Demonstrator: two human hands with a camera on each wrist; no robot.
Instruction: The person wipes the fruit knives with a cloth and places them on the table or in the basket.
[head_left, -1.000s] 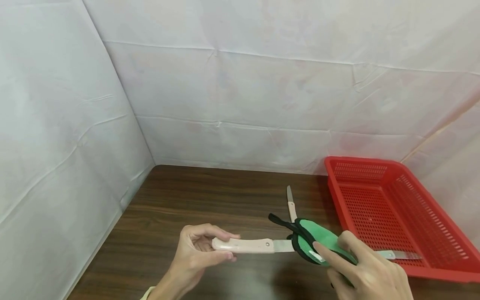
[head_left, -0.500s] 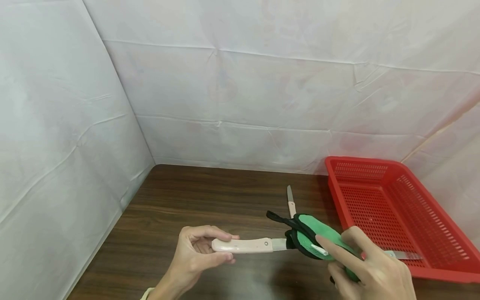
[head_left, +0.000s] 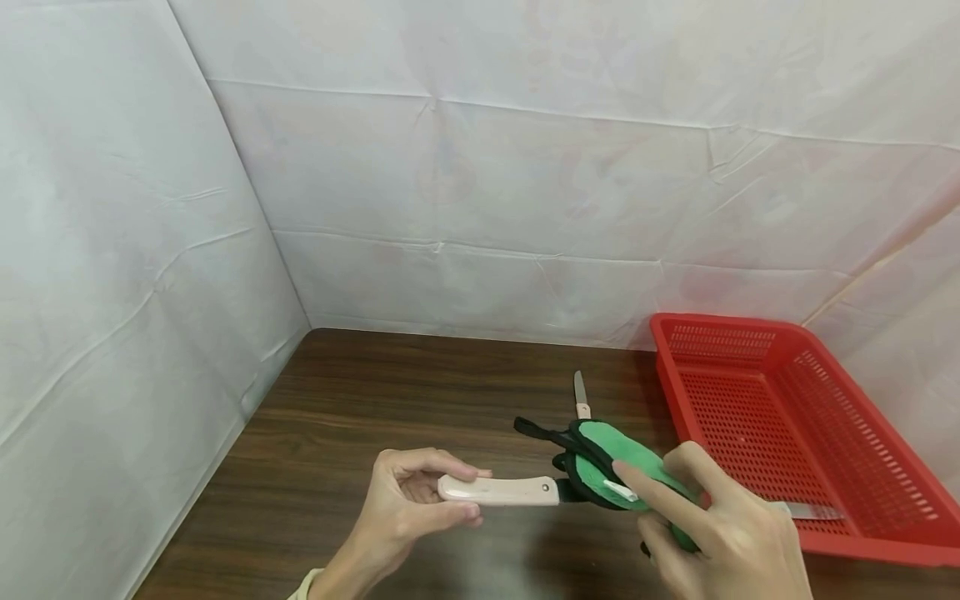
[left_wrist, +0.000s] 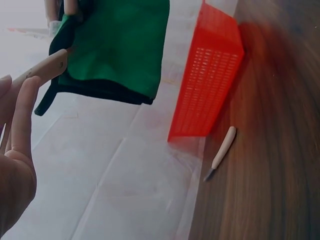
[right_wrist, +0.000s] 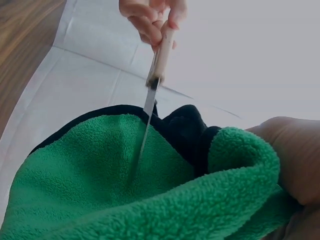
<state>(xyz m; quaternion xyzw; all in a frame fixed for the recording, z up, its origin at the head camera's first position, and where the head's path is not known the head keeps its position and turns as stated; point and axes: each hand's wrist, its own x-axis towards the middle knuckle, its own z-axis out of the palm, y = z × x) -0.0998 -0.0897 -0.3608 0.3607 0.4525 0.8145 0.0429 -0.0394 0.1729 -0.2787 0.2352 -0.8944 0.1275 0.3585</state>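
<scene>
Pale-handled knife [head_left: 501, 492] lies level above the wooden table [head_left: 375, 396], between the person's two hands, its blade end inside a green cloth [head_left: 626, 452] with black edging. The left hand [head_left: 399, 515] reaches in from the bottom edge, palm turned inward, thumb and fingertips pinching the butt of the handle. From the lower right, the right hand [head_left: 720, 525] comes in back uppermost, index finger stretched along the cloth and the other fingers bent, gripping the fabric.

From the head, the cloth covers nearly all the blade, and the gap beside the handle is too dark to read. The right wrist view looks into the fold instead: the steel runs down against the green pile, its tip lost in shadow, while the right hand is mostly cut off at the edge, its fingertips hidden.

A second knife [head_left: 581, 396] has its handle partly covered by the cloth from above; the left wrist view shows that handle whole. In the red basket [head_left: 675, 408], another blade [head_left: 816, 512] disappears behind the right hand.
</scene>
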